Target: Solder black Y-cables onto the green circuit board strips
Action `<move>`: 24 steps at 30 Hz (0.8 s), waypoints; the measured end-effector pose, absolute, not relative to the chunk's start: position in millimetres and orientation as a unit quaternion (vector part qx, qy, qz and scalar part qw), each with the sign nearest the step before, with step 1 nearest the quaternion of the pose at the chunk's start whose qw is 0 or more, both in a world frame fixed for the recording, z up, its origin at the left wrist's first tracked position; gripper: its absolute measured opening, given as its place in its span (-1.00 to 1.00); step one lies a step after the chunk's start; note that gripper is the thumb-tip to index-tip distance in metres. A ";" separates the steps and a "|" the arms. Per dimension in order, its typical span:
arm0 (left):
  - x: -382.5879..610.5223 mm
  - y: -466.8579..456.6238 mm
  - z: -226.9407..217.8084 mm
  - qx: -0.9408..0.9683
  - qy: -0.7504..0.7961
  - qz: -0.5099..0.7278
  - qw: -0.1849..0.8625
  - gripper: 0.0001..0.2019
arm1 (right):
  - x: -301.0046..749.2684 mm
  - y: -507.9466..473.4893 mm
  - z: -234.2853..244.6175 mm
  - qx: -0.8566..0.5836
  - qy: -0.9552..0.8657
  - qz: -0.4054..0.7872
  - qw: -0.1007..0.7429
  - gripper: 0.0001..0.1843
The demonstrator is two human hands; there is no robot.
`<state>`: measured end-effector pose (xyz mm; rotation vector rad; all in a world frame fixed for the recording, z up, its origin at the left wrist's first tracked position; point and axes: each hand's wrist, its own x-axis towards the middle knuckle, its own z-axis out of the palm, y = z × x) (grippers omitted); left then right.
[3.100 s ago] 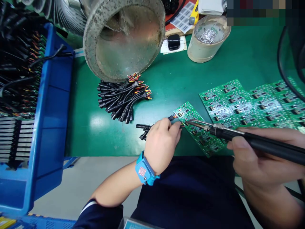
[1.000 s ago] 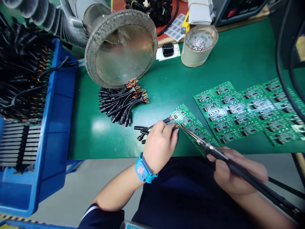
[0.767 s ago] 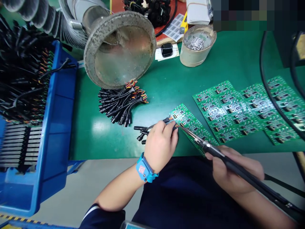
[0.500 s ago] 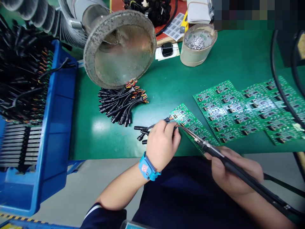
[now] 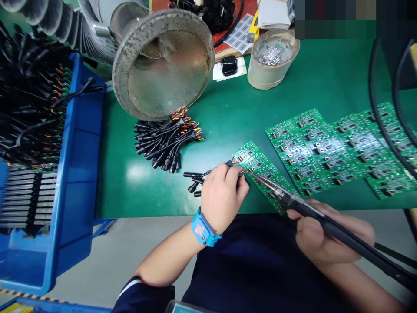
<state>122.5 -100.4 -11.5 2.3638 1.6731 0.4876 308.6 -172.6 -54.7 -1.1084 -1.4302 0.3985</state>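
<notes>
My left hand (image 5: pixel 223 195), with a blue wrist strap (image 5: pixel 203 230) behind it, pinches a black connector cable (image 5: pixel 241 173) by its wire end. The cable's coloured wires meet the edge of a green circuit board strip (image 5: pixel 265 171) lying aslant near the table's front. My right hand (image 5: pixel 332 234) is closed round the black handle of a soldering iron (image 5: pixel 312 217). The iron's tip is close to those wire ends; whether it touches them I cannot tell. Black plugs (image 5: pixel 193 174) stick out to the left from under my left hand.
A heap of black cables (image 5: pixel 166 143) lies below a metal fume hood (image 5: pixel 119 87). Several circuit board panels (image 5: pixel 312 148) spread to the right. A cup of wire bits (image 5: pixel 267 76) stands at the back. The blue crate (image 5: pixel 84 139) at left holds cables.
My right hand and the soldering iron have shifted slightly right and down, the tip drawing a little way along the board. My left hand keeps nearly the same place.
</notes>
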 end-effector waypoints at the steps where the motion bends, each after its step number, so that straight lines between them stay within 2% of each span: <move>1: 121.7 -100.8 -11.3 0.799 0.566 0.173 0.108 -0.82 | 309.0 -172.8 -55.0 -0.477 -0.618 0.172 0.601 -0.77; 4: 116.6 -101.3 -9.4 0.788 0.562 0.202 0.149 -0.79 | 309.5 -173.0 -55.7 -0.475 -0.615 0.173 0.605 -0.73; 8: 104.5 -94.6 -4.3 0.793 0.522 0.205 0.237 -0.81 | 309.8 -172.1 -55.7 -0.462 -0.617 0.174 0.613 -0.54; 11: 96.9 -85.6 -2.5 0.814 0.474 0.199 0.272 -0.82 | 309.9 -170.9 -54.4 -0.454 -0.621 0.176 0.615 -0.54; 18: 96.9 -81.1 -5.4 0.813 0.462 0.221 0.275 -0.82 | 306.3 -169.7 -49.9 -0.457 -0.643 0.164 0.593 -0.45; 24: 103.2 -85.3 -2.2 0.799 0.501 0.207 0.262 -0.83 | 305.8 -170.1 -50.5 -0.453 -0.666 0.160 0.571 -0.53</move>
